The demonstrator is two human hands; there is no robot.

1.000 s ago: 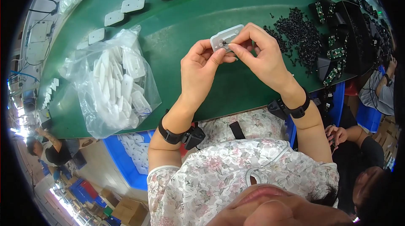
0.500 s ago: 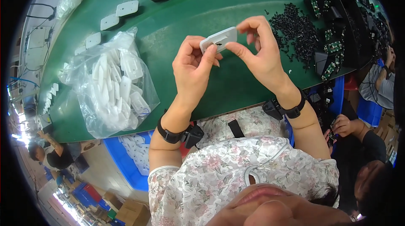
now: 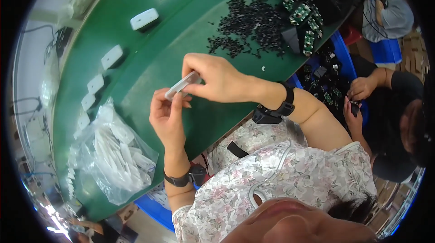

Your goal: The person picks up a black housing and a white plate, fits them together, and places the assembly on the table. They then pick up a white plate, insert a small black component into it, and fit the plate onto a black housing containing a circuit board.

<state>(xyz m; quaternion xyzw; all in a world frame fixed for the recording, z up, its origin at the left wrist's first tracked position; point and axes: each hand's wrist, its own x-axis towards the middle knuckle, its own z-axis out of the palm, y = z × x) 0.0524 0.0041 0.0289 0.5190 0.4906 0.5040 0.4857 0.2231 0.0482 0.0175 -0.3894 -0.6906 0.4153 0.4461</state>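
Both my hands hold one white rounded plastic cover [image 3: 183,84] above the green table. My left hand [image 3: 167,114] pinches its lower end between thumb and fingers. My right hand [image 3: 213,77] grips the upper end, fingers bent over the far side and thumb along the near side. The cover is tilted, with its narrow edge mostly toward me, so its inner face is largely hidden. Beyond my hands lies a heap of small black parts [image 3: 247,25]. To the left sits a clear plastic bag [image 3: 147,152] with many white covers [image 3: 115,152] in it.
Several white-topped boxes [image 3: 144,19] stand in a curved row along the table's [image 3: 149,64] far left. Green circuit boards [image 3: 299,12] with black housings lie at the far right. Blue bins [image 3: 342,57] flank me below the table edge. A co-worker's hands [image 3: 360,88] work at right.
My view has turned, so the table appears rotated. My right hand, apart from the cover's end before, now grips it. The cover has tipped more edge-on.
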